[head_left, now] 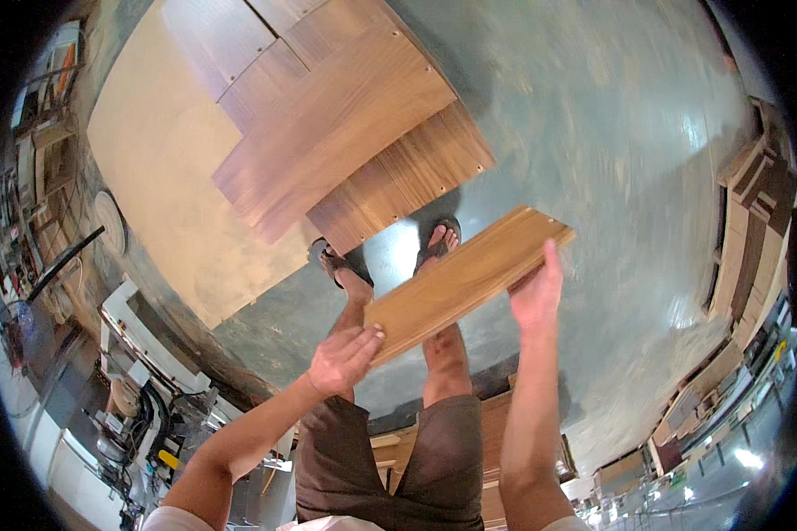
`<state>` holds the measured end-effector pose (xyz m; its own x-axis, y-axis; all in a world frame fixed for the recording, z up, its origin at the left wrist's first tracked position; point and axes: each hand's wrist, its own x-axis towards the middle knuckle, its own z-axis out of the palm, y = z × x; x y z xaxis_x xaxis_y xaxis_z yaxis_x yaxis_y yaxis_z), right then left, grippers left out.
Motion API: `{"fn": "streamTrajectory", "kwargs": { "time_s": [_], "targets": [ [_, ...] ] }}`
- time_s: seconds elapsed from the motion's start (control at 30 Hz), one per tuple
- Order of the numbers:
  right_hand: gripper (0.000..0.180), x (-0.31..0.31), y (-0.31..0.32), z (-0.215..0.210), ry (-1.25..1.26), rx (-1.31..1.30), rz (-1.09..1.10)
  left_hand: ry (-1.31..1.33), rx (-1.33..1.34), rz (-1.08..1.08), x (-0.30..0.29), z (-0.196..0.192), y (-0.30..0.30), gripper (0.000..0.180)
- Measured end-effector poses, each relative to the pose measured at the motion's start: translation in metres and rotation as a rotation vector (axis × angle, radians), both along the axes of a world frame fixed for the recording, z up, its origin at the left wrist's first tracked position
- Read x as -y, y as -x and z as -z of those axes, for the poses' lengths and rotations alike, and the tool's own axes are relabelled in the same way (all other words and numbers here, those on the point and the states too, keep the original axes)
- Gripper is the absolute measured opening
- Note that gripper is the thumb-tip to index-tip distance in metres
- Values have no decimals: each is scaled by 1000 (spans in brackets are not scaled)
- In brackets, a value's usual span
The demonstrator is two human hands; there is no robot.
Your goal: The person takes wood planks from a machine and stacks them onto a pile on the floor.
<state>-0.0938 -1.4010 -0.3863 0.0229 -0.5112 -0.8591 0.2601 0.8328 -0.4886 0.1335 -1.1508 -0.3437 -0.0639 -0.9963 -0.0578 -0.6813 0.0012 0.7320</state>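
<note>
Between my two hands a brown wooden board is held up in front of my legs, its right end tilted away from me. My left hand grips the near left end, fingers over the top face. At the other end, my right hand closes on the edge, thumb up along the end and the fingers partly hidden beneath. A small hole shows near the board's far right corner. Beyond it on the floor lies a stack of wider wooden panels, with small holes along their edges.
Under the panels lies a pale tan sheet on the grey-green floor. Wood pieces lean along the right side. Tools and cables crowd the lower left. My sandalled feet stand close to the stack.
</note>
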Motion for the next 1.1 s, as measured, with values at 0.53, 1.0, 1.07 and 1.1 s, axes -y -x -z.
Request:
{"fn": "streamTrajectory", "kwargs": {
  "time_s": [0.53, 1.0, 1.07, 1.1],
  "targets": [
    [56, 28, -63, -98, 242, 60, -195, 26, 121, -585, 14, -40, -10, 56],
    [30, 60, -215, -25, 111, -439, -956, -154, -562, -1172, 5, 10, -123, 67],
    [37, 74, -203, -20, 428, -767, -989, -206, -545, -1248, 10, 16, -128, 67],
    [41, 87, -204, -14, 625, -922, -1012, -240, -541, -1286, 10, 23, -130, 67]
  ]
}}
